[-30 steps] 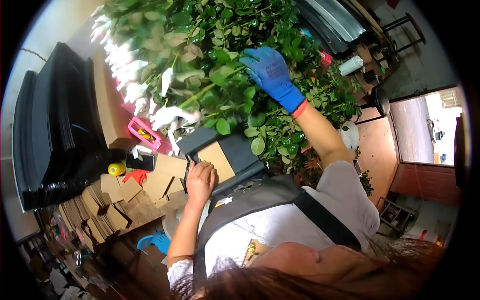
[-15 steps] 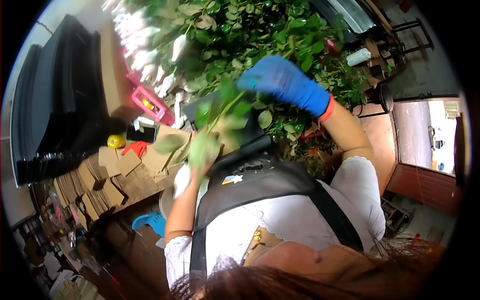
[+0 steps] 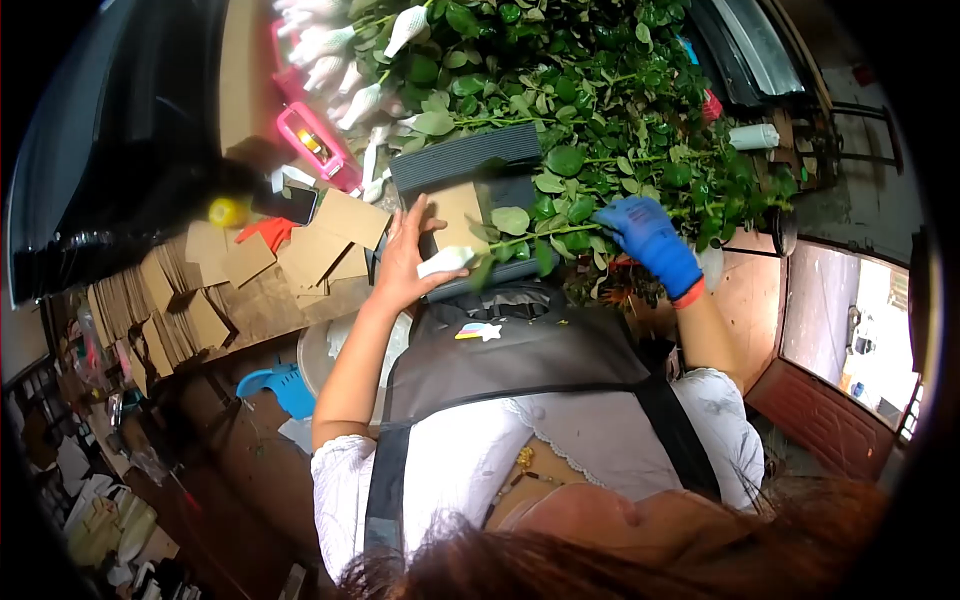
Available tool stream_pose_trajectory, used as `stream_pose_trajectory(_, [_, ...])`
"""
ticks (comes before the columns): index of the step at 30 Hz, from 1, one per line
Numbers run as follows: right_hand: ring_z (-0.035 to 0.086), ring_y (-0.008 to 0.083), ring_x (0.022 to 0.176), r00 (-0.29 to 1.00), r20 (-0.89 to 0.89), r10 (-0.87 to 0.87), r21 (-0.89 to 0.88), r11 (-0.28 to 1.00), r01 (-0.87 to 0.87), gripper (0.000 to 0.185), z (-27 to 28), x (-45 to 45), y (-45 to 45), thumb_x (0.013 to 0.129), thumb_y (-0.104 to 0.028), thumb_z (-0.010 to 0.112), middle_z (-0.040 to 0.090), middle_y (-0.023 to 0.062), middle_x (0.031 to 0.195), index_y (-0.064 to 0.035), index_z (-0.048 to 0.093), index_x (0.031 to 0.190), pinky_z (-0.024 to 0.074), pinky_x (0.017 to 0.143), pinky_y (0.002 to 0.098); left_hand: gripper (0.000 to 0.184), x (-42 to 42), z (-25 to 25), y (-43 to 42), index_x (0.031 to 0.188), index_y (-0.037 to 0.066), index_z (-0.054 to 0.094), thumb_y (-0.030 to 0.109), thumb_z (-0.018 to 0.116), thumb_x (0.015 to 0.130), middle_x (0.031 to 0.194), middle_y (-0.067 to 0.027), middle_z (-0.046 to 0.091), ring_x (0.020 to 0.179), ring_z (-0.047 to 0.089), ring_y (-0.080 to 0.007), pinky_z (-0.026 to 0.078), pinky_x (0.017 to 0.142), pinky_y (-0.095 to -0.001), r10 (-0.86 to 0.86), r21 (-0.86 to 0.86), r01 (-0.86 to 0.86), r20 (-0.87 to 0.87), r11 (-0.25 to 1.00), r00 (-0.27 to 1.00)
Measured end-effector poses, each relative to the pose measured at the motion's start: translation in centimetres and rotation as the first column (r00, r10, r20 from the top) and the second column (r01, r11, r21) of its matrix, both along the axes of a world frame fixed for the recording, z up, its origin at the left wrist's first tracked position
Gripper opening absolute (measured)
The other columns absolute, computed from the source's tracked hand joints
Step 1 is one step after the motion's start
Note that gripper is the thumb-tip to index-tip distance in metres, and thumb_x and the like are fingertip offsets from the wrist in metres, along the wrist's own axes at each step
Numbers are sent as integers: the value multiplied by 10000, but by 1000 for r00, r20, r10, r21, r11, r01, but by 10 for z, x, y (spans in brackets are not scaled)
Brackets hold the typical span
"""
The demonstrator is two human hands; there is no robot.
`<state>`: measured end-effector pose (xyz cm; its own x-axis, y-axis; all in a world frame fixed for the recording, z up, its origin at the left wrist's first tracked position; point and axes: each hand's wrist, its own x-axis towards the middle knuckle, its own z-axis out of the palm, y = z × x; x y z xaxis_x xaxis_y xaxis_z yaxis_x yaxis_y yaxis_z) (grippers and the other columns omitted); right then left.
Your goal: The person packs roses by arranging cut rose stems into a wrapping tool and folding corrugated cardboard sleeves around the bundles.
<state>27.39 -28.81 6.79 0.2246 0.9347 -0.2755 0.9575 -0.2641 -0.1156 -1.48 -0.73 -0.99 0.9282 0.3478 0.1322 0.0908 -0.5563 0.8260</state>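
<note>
My bare left hand (image 3: 402, 256) has its fingers spread over the edge of a dark corrugated sheet (image 3: 465, 160) with tan cardboard (image 3: 460, 215) on it. A rose bud in a white net sleeve (image 3: 446, 262) lies against the thumb side of this hand. Its leafy stem (image 3: 545, 235) runs right to my right hand (image 3: 645, 238), which wears a blue glove and is closed around the stem. Behind both hands spreads a large pile of leafy roses (image 3: 600, 90), with white-netted buds (image 3: 335, 60) at its left end.
Cardboard pieces (image 3: 318, 250), a phone (image 3: 290, 204), a yellow roll (image 3: 226, 212) and a pink tape dispenser (image 3: 318, 145) are on the table at left. Stacked black sheets (image 3: 110, 130) stand farther left. A blue chair (image 3: 280, 388) is below the table edge.
The gloved hand has drawn a rose from the pile down toward my body, and its bud now lies by my left hand. My left hand's fingers have spread. The view has shifted.
</note>
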Motion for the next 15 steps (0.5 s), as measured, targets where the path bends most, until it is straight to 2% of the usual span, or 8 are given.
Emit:
stream_pose_trajectory(1, [653, 294, 849, 1000, 24, -11, -95, 995, 14, 244, -15, 1, -4, 811, -175, 714, 662, 50, 883, -204, 701, 1053, 514, 750, 422, 1057, 2, 6, -2, 1496, 91, 404, 391, 913, 620, 1161, -112, 662, 1259, 556, -371, 231, 1187, -598, 27, -59, -28, -22, 998, 999])
stream_pose_trajectory(3, [659, 306, 853, 997, 52, -52, -226, 972, 62, 220, -38, 1, -10, 815, -234, 708, 666, 61, 859, -212, 709, 1034, 521, 744, 426, 781, -3, -2, 1, 1338, 126, 588, 370, 891, 660, 1181, -102, 642, 1287, 532, -362, 243, 1173, -610, -50, 104, 54, -38, 993, 998])
stream_pose_trajectory(4, [662, 311, 852, 1000, 18, -13, -134, 991, 15, 216, -46, 3, -12, 817, -235, 706, 669, 70, 859, -210, 711, 1032, 525, 743, 433, 649, 1, -1, 2, 1259, 144, 680, 360, 880, 681, 1191, -97, 631, 1301, 520, -358, 249, 1166, -617, -97, 187, 103, -41, 977, 994])
stream_pose_trajectory(5, [666, 315, 850, 1000, -6, 26, -40, 999, -26, 213, -52, 8, -15, 819, -235, 704, 673, 78, 858, -208, 712, 1030, 529, 741, 439, 356, 1, 2, -1, 1017, 161, 785, 329, 857, 711, 1211, -87, 608, 1344, 478, -348, 262, 1147, -631, -85, 147, 94, -69, 985, 994])
stream_pose_trajectory(6, [669, 320, 849, 998, -22, 66, 55, 996, -65, 209, -53, 12, -18, 821, -235, 702, 676, 86, 858, -207, 713, 1027, 533, 740, 445, 341, 2, 5, -3, 993, 154, 783, 325, 856, 707, 1219, -90, 609, 1347, 469, -363, 267, 1146, -621, -92, 142, 104, -90, 984, 992])
stream_pose_trajectory(10, [671, 313, 857, 974, -173, -147, 115, 979, 169, 234, 12, 33, 36, 820, -222, 689, 692, 85, 957, -132, 691, 1037, 542, 755, 440, 325, 5, 20, -3, 954, 123, 769, 306, 859, 701, 1243, -111, 597, 1364, 435, -391, 269, 1150, -606, -125, 155, 150, -163, 976, 979])
stream_pose_trajectory(12, [680, 307, 866, 993, -96, -73, 516, 849, 112, 249, -4, 51, 73, 823, -230, 690, 707, 76, 1024, -129, 695, 1050, 550, 761, 437, 307, 7, 22, -4, 935, 112, 769, 291, 861, 703, 1236, -122, 597, 1365, 430, -394, 290, 1138, -588, -141, 115, 154, -119, 981, 983])
stream_pose_trajectory(15, [653, 317, 920, 977, 177, -119, 387, 921, 42, 224, -57, 79, 121, 841, -270, 661, 671, 85, 1038, -168, 700, 1036, 532, 816, 432, 284, 9, 24, -7, 914, 83, 766, 242, 864, 701, 1214, -127, 597, 1350, 443, -402, 362, 1084, -515, -129, 157, 146, -109, 977, 986])
